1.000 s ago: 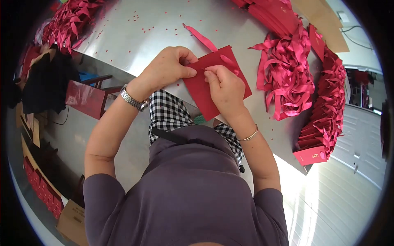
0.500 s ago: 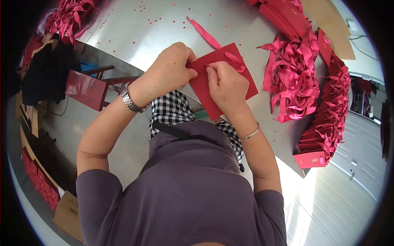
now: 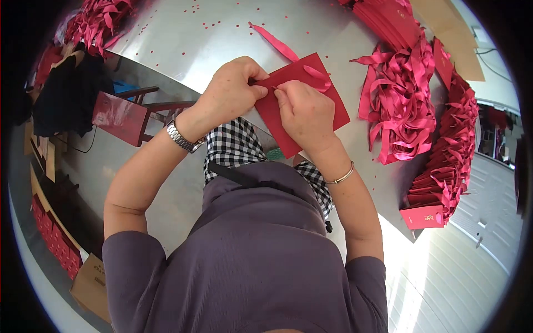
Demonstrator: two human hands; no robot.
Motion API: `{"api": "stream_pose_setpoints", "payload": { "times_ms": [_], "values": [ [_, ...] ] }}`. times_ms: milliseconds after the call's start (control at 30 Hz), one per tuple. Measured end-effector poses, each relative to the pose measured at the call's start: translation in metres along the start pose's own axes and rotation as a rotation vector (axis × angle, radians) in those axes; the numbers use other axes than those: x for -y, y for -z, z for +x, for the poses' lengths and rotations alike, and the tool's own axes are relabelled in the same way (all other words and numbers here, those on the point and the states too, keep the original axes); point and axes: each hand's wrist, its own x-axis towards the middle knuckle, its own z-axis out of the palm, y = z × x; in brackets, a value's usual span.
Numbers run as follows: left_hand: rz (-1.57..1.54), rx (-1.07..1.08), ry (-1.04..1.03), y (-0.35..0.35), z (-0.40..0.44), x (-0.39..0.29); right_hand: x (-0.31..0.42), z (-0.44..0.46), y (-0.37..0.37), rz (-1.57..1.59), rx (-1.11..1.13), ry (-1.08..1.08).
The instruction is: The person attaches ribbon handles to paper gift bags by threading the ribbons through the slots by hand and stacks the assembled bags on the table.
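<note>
Red card (image 3: 288, 133) held tilted over the near edge of the bench (image 3: 194, 61): the left hand's (image 3: 236, 86) thumb and finger are closed on its left edge, while the right hand's (image 3: 307, 114) grip is pinched at its face, apparently on a small ribbon end (image 3: 275, 87), though the fingers mostly hide this. Judged light, fairly stiff and liable to crease, so best held by its edges; the pink ribbon (image 3: 318, 78) at its far corner looks soft, smooth and slippery, suiting a fingertip pinch.
</note>
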Motion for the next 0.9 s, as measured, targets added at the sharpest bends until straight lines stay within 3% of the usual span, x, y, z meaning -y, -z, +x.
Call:
{"api": "stream_pose_setpoints", "payload": {
  "times_ms": [200,267,367,467,500,567,633,667,800,900],
  "values": [
    [0.029,-0.015,-0.013,-0.002,-0.001,0.0,0.004,0.01,0.005,-0.106,0.139,-0.005],
    [0.05,-0.04,-0.042,-0.002,-0.003,0.001,0.006,0.016,0.008,-0.332,0.256,0.198],
    [0.072,-0.115,-0.183,-0.006,-0.001,0.011,0.014,0.025,0.005,-0.404,0.296,0.325],
    [0.169,-0.139,-0.235,-0.004,-0.002,0.004,0.026,0.034,0.005,-0.305,0.394,0.257],
    [0.203,-0.156,-0.298,-0.003,-0.003,0.013,0.035,0.041,0.004,-0.383,0.549,0.135],
    [0.136,-0.155,-0.244,-0.002,-0.007,0.005,0.038,0.053,-0.002,-0.196,0.684,-0.099],
    [0.078,-0.172,-0.15,-0.006,-0.003,0.016,0.023,0.054,-0.009,-0.151,0.626,-0.28],
    [0.101,-0.16,-0.233,-0.005,-0.004,0.014,0.024,0.058,-0.006,-0.087,0.58,-0.381],
    [0.047,-0.167,-0.329,-0.001,0.005,0.006,0.02,0.055,0.005,-0.153,0.555,-0.233],
    [0.011,-0.161,-0.409,0.001,0.009,-0.007,0.021,0.049,0.018,-0.133,0.417,-0.163]
  ]
}}
